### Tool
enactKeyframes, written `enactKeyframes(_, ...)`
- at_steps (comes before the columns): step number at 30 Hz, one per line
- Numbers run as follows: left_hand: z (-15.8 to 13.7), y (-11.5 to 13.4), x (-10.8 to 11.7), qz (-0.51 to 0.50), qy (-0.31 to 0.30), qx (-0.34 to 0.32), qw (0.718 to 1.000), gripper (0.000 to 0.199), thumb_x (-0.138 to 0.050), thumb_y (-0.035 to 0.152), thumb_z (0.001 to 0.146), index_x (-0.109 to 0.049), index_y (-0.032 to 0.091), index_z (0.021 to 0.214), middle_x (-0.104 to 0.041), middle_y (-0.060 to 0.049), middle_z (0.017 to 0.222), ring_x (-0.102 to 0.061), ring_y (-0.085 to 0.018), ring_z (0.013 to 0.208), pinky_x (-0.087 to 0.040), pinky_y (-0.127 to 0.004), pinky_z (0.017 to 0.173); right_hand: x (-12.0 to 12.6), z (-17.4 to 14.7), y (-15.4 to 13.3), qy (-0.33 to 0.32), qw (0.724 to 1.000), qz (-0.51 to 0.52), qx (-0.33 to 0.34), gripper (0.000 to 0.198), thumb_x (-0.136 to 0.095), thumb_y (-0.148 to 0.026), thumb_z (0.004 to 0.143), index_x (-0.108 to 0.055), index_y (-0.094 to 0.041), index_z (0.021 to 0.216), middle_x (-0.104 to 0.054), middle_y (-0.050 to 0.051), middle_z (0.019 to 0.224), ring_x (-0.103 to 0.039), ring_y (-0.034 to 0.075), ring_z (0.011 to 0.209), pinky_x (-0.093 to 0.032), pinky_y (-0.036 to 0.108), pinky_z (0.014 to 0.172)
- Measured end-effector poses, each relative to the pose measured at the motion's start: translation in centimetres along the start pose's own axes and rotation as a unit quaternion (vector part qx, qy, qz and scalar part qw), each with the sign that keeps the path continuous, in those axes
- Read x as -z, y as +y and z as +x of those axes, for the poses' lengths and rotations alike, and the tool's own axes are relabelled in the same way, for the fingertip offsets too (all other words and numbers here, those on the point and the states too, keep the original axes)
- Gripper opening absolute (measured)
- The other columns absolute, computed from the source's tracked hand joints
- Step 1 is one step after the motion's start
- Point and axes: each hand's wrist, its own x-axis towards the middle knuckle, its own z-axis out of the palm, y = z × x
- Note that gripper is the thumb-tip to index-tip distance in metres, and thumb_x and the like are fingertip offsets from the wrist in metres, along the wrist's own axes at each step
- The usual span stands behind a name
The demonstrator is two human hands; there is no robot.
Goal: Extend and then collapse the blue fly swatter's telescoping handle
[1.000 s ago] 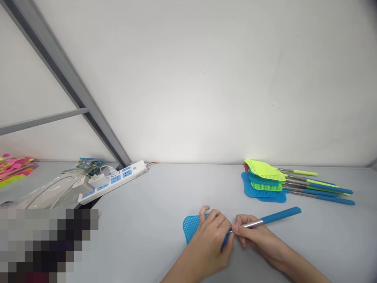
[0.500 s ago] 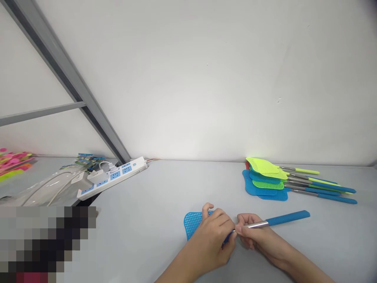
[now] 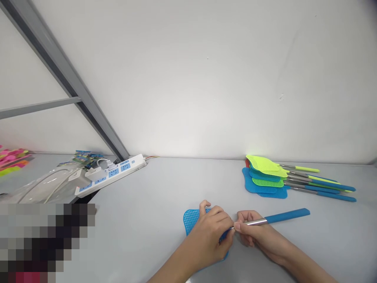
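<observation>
A blue fly swatter [image 3: 190, 220] with a perforated head, a metal shaft and a blue grip lies across both hands near the table's front. My left hand [image 3: 212, 232] is closed over the neck of its head, with the index finger raised and bent; the fingers hide much of the head. Pinched by my right hand [image 3: 250, 230] is the metal shaft, close beside the left fingertips. The blue grip sticks out to the right past the right hand. Where shaft and head meet is mostly covered by my fingers.
A pile of yellow, green and blue fly swatters [image 3: 265, 182] lies at the back right by the wall. A white power strip [image 3: 118, 175] with plugs sits at the left, near clear plastic bags [image 3: 44, 182]. Pink and yellow items [image 3: 13, 159] lie far left. A pixelated area covers the lower left.
The view has shifted slightly. Both hands keep their grip on the fly swatter, and a little more of its head's lower edge shows beneath my left hand.
</observation>
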Motion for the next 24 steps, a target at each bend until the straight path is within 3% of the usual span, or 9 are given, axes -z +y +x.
enactKeyframes(13,-0.2,0.3,-0.3,-0.036,-0.005,0.025,0.999,0.017,-0.034,0.014,0.078,-0.05,0.02,0.074,-0.054,0.002,0.069,-0.047,-0.011,0.07,-0.022,-0.035,0.083,0.3,-0.3,-0.2,-0.001,1.0,0.001,-0.013,0.022,-0.06,-0.026,0.065,-0.041,-0.018,0.058,-0.038,-0.007,0.039,-0.029,0.006,0.039,-0.017,0.023,0.041)
enactKeyframes(24,-0.1,-1.4,0.6,-0.007,0.004,0.025,1.0,0.015,-0.036,0.017,0.078,-0.048,0.019,0.071,-0.054,0.002,0.068,-0.047,-0.012,0.073,-0.021,-0.035,0.083,2.1,0.0,-1.8,0.026,1.0,-0.007,0.015,0.029,-0.063,-0.032,0.062,-0.04,-0.018,0.052,-0.036,-0.006,0.037,-0.028,0.007,0.039,-0.017,0.023,0.043)
